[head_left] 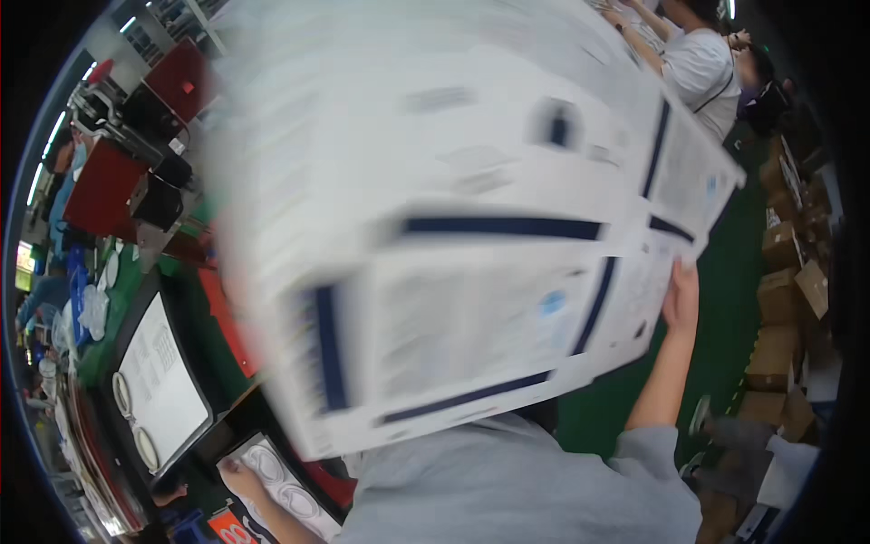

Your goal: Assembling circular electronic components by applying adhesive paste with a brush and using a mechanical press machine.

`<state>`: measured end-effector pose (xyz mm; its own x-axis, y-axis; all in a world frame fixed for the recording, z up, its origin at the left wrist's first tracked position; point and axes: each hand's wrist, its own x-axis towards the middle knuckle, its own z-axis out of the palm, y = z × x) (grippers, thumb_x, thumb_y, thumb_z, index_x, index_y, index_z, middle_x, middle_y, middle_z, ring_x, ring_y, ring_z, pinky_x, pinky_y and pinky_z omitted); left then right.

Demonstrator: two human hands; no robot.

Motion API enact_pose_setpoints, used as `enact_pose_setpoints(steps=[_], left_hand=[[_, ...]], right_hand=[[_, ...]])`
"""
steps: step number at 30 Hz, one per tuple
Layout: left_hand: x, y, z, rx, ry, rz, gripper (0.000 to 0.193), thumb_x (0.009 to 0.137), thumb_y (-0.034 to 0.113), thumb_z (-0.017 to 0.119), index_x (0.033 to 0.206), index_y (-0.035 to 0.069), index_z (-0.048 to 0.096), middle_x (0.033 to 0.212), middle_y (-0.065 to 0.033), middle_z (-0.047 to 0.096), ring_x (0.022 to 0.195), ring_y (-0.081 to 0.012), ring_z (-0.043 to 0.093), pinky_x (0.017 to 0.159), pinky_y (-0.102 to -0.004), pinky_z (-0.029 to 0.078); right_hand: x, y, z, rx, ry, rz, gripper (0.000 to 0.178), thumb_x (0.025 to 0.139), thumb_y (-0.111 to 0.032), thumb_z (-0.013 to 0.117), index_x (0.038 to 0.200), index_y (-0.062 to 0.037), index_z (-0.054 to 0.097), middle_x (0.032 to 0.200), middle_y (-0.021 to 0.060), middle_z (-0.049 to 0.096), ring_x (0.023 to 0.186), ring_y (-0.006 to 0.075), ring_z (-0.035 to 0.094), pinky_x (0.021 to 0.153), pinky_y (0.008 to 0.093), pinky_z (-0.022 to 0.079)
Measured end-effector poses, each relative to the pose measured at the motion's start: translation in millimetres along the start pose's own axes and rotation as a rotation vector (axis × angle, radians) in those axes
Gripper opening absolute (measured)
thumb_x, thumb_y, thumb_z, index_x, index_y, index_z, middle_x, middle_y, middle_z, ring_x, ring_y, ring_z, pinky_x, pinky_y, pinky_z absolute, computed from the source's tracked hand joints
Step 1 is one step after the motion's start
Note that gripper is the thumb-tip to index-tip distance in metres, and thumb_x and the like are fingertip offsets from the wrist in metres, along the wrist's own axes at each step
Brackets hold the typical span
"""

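Note:
A large white printed sheet or board (471, 317) with dark blue bars fills the middle of the view. It is tilted, and its left side is smeared by motion. My right hand (684, 295) is closed on its right edge, with the fingers partly behind it. Low on the left, my left hand (237, 476) is curled at the edge of a smaller white panel (294, 499) with ring-shaped outlines. Its fingertips are hard to make out.
On the left a black-framed tray (207, 394) holds a white panel and pale rings (145, 449). Stacked sheets (86, 453) stand beyond it. Cardboard boxes (775, 358) line the right side of the green floor (589, 412). A person in white (702, 77) works at the far right.

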<state>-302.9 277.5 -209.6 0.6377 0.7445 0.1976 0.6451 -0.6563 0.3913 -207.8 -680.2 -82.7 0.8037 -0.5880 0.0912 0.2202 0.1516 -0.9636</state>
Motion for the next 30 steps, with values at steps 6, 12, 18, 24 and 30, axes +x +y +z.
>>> enact_pose_setpoints(steps=[6,12,18,24,30], left_hand=[[-47,-20,101,0.107,-0.211,0.010,0.053,0.097,0.009,0.063,0.142,-0.016,0.048,0.142,-0.0369,0.056,0.135,-0.0502,0.052,0.118,-0.0486,0.038],[-96,2,46,0.084,-0.244,0.018,0.048,0.097,0.007,0.063,0.140,-0.012,0.051,0.139,-0.0340,0.059,0.133,-0.0487,0.055,0.115,-0.0477,0.042],[-77,-46,65,0.011,-0.182,-0.009,0.044,0.090,0.004,0.069,0.131,-0.007,0.058,0.124,-0.0270,0.067,0.117,-0.0416,0.065,0.105,-0.0443,0.050],[-36,-45,51,0.152,-0.438,0.136,0.032,0.084,0.008,0.079,0.107,-0.005,0.061,0.098,-0.0242,0.067,0.097,-0.0426,0.065,0.089,-0.0476,0.052],[-26,36,-48,0.290,-0.513,-0.011,0.056,0.106,0.046,0.061,0.132,-0.004,0.062,0.121,-0.0255,0.072,0.112,-0.0370,0.069,0.096,-0.0447,0.056]], right_hand=[[-170,100,-117,0.008,0.408,0.444,0.051,0.110,-0.019,0.055,0.156,-0.0028,0.042,0.156,0.0135,0.053,0.142,0.0333,0.052,0.119,0.0504,0.041],[-202,113,-183,0.073,0.630,0.493,0.046,0.112,-0.021,0.052,0.154,-0.0052,0.047,0.152,0.0144,0.057,0.137,0.0363,0.056,0.117,0.0554,0.043],[-85,197,-124,-0.231,0.838,0.285,0.039,0.103,-0.005,0.066,0.140,0.0059,0.058,0.132,0.0168,0.069,0.113,0.0280,0.070,0.097,0.0431,0.057],[-13,237,-70,-0.772,0.875,0.277,0.045,0.092,-0.026,0.079,0.124,0.0050,0.070,0.120,0.0219,0.075,0.107,0.0344,0.074,0.093,0.0458,0.057],[-11,227,-5,-1.077,0.492,0.365,0.044,0.093,-0.025,0.077,0.126,0.0026,0.070,0.124,0.0253,0.073,0.115,0.0403,0.071,0.100,0.0454,0.054]])
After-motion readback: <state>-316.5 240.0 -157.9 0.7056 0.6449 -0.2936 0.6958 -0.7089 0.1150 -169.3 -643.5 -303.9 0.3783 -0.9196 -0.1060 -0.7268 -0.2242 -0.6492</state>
